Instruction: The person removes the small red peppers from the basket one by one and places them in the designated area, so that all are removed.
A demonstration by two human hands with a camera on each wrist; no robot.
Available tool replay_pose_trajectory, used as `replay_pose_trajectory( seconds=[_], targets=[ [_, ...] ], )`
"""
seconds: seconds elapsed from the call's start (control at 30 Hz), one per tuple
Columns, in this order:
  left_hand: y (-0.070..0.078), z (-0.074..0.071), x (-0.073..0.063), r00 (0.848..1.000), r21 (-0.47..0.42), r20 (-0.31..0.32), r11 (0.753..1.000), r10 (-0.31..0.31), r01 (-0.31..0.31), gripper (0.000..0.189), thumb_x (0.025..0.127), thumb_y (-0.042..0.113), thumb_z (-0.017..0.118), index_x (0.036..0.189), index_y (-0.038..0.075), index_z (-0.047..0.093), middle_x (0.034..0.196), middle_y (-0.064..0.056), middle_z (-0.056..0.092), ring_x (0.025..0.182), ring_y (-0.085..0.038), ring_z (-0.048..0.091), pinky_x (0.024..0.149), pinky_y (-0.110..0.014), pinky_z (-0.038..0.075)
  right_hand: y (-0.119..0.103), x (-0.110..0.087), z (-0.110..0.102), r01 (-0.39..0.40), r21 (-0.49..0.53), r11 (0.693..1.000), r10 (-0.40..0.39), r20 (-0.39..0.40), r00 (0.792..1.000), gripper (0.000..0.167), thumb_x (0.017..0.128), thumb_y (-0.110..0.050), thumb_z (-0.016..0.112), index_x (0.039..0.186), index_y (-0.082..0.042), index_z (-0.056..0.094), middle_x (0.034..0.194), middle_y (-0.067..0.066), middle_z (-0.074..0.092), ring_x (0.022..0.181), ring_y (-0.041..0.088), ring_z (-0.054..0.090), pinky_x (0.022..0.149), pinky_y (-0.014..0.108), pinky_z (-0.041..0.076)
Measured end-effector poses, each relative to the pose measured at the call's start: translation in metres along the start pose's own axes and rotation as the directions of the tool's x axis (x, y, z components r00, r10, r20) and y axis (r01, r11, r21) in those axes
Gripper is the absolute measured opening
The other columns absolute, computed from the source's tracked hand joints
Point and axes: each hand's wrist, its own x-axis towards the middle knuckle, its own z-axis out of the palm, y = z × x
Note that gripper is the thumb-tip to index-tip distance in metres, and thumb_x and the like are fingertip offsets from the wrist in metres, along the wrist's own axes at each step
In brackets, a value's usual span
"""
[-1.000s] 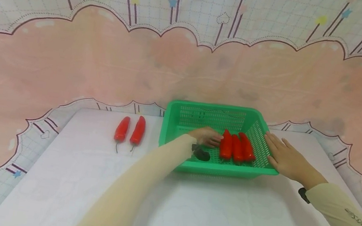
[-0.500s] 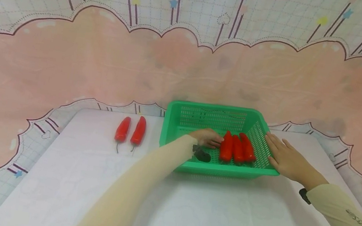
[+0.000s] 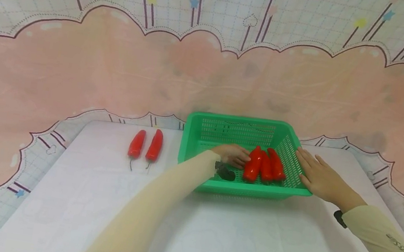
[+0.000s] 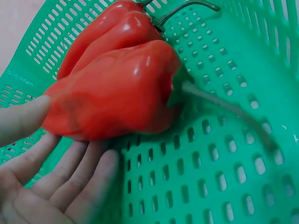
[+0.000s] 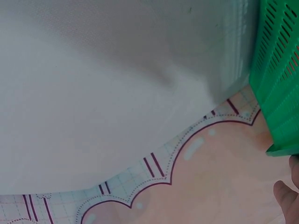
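A green perforated plastic basket (image 3: 255, 190) holds three red peppers lying side by side. Inside it, my left hand (image 3: 233, 154) has the tip of the leftmost pepper (image 4: 117, 93) between thumb and fingers, the thumb on top and the fingers below. That pepper slants across the others, its green stem toward the basket's near side. Close beside it lie the middle pepper (image 3: 266, 170) and the right pepper (image 3: 277, 166). My right hand (image 3: 321, 176) rests with straight fingers against the basket's right rim; only its fingertips show in the right wrist view.
Two more red peppers, one (image 3: 136, 145) and another (image 3: 154, 146), lie left of the basket with stems toward me. A white table (image 3: 231, 241) carries everything. Behind it hangs a pink patterned cloth (image 3: 135, 71).
The leftmost pepper in the basket has shifted slightly and tilted, its tip now leaning right toward the middle pepper, with my left hand at it. The right hand and basket have not moved.
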Motion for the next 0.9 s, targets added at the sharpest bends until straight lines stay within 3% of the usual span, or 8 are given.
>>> replay_pose_trajectory(
  seconds=[0.23,0.53,0.9],
  targets=[
    [0.0015,0.0023,-0.0039,1.000,0.033,0.015,0.999,0.000,-0.001,0.055,0.091,0.003,0.058,0.143,0.007,0.039,0.139,-0.016,0.050,0.122,-0.032,0.054,0.101,-0.040,0.047,-0.0002,0.0000,-0.0001,-0.013,-0.001,1.000,0.013,0.006,1.000,0.063,0.094,-0.023,0.044,0.144,0.009,0.023,0.151,0.027,0.023,0.139,0.042,0.021,0.113,0.061,0.018],
    [0.0022,0.0041,-0.0046,1.000,0.080,0.002,0.997,-0.011,0.011,0.056,0.090,0.004,0.060,0.141,0.001,0.039,0.142,-0.016,0.046,0.123,-0.031,0.054,0.102,-0.038,0.046,-0.0005,0.0000,-0.0002,-0.013,0.001,1.000,0.013,0.007,1.000,0.063,0.093,-0.023,0.044,0.144,0.009,0.023,0.151,0.027,0.023,0.139,0.043,0.021,0.113,0.061,0.018],
    [-0.0006,0.0048,-0.0019,1.000,0.054,-0.006,0.998,-0.016,0.016,0.053,0.090,0.003,0.059,0.140,0.004,0.042,0.136,-0.016,0.052,0.120,-0.031,0.056,0.099,-0.038,0.049,-0.0019,-0.0006,-0.0008,-0.004,-0.013,1.000,0.004,0.002,1.000,0.063,0.093,-0.023,0.044,0.143,0.009,0.024,0.151,0.027,0.024,0.138,0.043,0.023,0.112,0.061,0.020]
  ],
)
